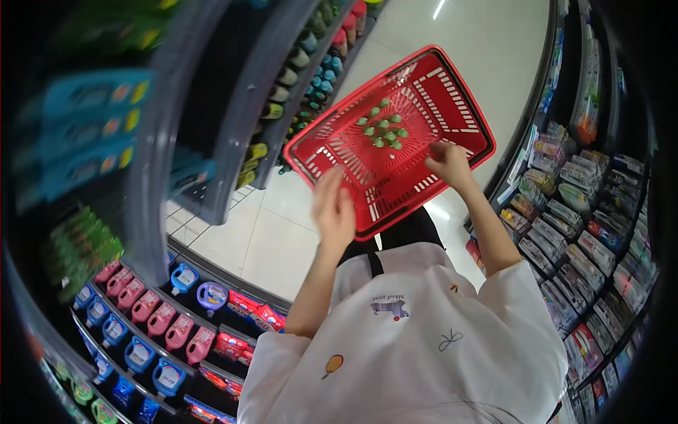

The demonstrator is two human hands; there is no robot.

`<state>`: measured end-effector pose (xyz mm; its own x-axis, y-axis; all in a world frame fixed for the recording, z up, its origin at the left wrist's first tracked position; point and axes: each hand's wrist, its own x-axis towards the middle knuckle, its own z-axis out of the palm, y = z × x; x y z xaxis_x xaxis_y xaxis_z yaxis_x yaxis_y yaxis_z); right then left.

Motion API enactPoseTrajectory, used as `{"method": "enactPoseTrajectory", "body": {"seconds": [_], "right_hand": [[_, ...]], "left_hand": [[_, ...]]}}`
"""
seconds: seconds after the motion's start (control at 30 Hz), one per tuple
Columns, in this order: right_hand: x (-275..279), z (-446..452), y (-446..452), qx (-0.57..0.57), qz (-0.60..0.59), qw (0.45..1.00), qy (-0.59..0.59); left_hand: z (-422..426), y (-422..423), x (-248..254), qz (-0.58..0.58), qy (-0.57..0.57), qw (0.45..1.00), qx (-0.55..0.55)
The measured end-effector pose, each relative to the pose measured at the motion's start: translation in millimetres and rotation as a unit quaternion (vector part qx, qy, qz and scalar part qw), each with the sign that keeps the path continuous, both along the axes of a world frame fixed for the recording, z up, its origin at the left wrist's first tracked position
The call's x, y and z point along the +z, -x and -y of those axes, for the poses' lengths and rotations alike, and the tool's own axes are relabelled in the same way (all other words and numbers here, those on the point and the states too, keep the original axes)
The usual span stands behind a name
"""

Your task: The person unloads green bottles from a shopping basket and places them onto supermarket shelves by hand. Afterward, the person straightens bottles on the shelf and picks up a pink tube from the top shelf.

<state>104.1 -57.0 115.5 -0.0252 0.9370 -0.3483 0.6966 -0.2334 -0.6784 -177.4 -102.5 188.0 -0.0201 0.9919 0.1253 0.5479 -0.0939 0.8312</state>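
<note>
Basket (393, 168), green tops (383, 124) inside, is between a shelf (244, 99) and packets (575, 263), the loosely open, seemingly empty left hand (334, 208) partly covering it, the right hand (449, 164) curled, its hold unclear.

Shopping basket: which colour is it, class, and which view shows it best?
The shopping basket is red, best seen in the head view.

Basket (388, 173) is facing up before torso (417, 353), L hand (333, 205) at its near-L edge, R hand (450, 164) over its R part; small items (383, 124) are sitting inside. L shelves (166, 78) are holding jugs (161, 318), R shelves (535, 99) pkgs (583, 261); floor (487, 49) is running btwn.
</note>
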Motion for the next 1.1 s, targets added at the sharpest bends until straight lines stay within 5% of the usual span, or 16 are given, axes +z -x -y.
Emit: {"method": "enactPoseTrajectory", "body": {"seconds": [0.1,0.2,0.33,0.47,0.6,0.7,0.73,0.9,1.1], "right_hand": [[-77,11,-24,0.065,-0.013,0.995,0.069],[-128,2,-18,0.107,-0.007,0.985,0.134],[-159,-10,3,0.095,-0.014,0.981,0.166],[-168,-15,20,0.105,-0.034,0.979,0.172],[-202,6,25,0.150,0.004,0.977,0.149],[-148,-3,17,0.220,-0.030,0.971,0.089],[-131,-3,13,0.244,-0.073,0.966,0.039],[17,-22,18,0.413,-0.174,0.891,-0.078],[182,-51,132,0.456,-0.322,0.747,-0.360]], "left_hand": [[4,-74,-112,0.191,0.220,0.957,0.000],[4,-108,-200,0.069,0.291,0.954,0.021],[-9,-131,-243,0.057,0.385,0.917,0.088],[-7,-140,-262,0.095,0.292,0.946,0.106],[-12,-148,-241,0.070,0.358,0.919,0.146],[-5,-141,-190,-0.048,0.222,0.971,0.079],[5,-140,-173,0.005,0.239,0.967,0.093],[45,-108,-34,0.075,0.210,0.969,0.109],[48,-33,112,-0.070,-0.117,0.967,0.217]]}}
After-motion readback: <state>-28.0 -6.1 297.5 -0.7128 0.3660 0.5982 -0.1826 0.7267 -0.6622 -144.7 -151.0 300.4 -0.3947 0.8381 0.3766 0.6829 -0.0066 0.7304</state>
